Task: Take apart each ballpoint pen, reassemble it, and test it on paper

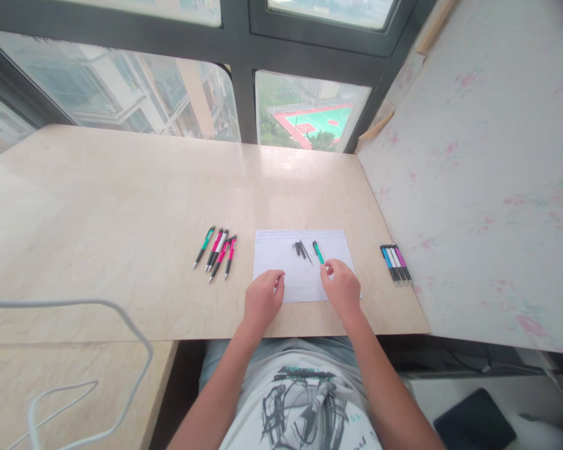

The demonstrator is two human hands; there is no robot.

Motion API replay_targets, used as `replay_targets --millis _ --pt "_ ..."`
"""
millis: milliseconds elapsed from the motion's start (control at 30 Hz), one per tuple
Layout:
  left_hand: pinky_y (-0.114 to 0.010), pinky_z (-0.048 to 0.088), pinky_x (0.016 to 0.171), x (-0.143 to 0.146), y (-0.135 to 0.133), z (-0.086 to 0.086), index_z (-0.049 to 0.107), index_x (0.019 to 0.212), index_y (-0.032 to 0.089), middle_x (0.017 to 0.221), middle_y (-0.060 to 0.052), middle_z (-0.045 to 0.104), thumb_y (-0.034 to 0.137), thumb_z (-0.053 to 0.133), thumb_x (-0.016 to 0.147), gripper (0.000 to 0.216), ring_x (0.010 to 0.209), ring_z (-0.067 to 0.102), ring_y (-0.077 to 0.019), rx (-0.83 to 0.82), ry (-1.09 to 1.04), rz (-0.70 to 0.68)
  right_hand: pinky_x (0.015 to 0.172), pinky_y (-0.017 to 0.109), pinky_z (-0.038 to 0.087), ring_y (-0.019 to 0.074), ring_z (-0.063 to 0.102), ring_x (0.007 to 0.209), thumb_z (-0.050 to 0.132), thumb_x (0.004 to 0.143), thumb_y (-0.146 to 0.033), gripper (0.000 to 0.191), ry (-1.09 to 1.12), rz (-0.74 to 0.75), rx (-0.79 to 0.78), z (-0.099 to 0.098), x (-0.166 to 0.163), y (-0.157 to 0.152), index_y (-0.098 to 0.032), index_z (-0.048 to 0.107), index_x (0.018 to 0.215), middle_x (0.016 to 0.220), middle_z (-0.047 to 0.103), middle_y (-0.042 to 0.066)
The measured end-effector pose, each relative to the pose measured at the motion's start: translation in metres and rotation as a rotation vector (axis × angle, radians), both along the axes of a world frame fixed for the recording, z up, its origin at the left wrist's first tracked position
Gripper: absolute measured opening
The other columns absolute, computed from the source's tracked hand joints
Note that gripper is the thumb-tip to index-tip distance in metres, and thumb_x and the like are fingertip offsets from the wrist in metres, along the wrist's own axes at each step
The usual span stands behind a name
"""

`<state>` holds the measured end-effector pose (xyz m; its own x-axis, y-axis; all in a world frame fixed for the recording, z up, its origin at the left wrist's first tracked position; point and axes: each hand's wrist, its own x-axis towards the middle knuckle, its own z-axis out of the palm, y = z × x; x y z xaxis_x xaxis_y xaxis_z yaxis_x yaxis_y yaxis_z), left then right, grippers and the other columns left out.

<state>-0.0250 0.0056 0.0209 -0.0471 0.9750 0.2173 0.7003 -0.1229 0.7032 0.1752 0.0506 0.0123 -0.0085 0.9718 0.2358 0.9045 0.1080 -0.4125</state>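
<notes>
My right hand (342,289) is over the right part of a white paper sheet (304,284), thumb and fingers pinched at the near end of a green pen barrel (318,251). My left hand (263,299) is closed at the sheet's left edge, its fingertips pressed together; what they hold, if anything, is too small to make out. Between the hands, toward the top of the sheet, lie loose pen parts: black grips (300,250), a thin dark refill (306,252) and tiny pieces beside them.
Several pens (219,250) in green, pink and white lie left of the sheet. A row of blue, white and purple pens (396,264) lies near the wall (488,187) on the right. A white cable (122,315) loops at the left front. Windows (314,112) stand behind the tabletop (136,206).
</notes>
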Motion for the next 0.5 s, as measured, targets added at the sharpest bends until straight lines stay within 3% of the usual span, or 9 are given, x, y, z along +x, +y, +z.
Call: replay_targets --millis 133,233,500 --pt "-0.033 0.038 0.07 0.004 -0.007 0.0 0.064 0.088 0.022 0.077 -0.006 0.066 0.023 0.046 0.092 0.019 0.073 0.058 -0.0211 0.036 0.203 -0.069 0.06 0.028 0.029 0.0172 0.054 0.067 0.045 0.095 -0.029 0.031 -0.064 0.135 0.012 -0.004 0.004 -0.029 -0.021 0.06 0.069 0.067 0.061 0.003" --pt "-0.033 0.034 0.067 0.009 -0.014 -0.003 0.06 0.077 0.022 0.07 -0.005 0.061 0.025 0.047 0.092 0.02 0.068 0.054 -0.0205 0.044 0.272 -0.107 0.061 0.029 0.029 0.0177 0.053 0.067 0.046 0.094 -0.027 0.032 -0.099 0.151 0.038 -0.013 0.007 -0.041 -0.021 0.059 0.066 0.066 0.061 0.004" --pt "-0.034 0.032 0.066 0.016 -0.015 -0.011 0.054 0.07 0.022 0.067 -0.004 0.058 0.025 0.045 0.094 0.026 0.066 0.051 -0.0202 0.014 0.451 -0.124 0.062 0.029 0.031 0.0187 0.053 0.068 0.047 0.092 -0.023 0.028 -0.115 0.184 0.061 -0.021 0.009 -0.043 -0.021 0.057 0.066 0.065 0.059 0.003"
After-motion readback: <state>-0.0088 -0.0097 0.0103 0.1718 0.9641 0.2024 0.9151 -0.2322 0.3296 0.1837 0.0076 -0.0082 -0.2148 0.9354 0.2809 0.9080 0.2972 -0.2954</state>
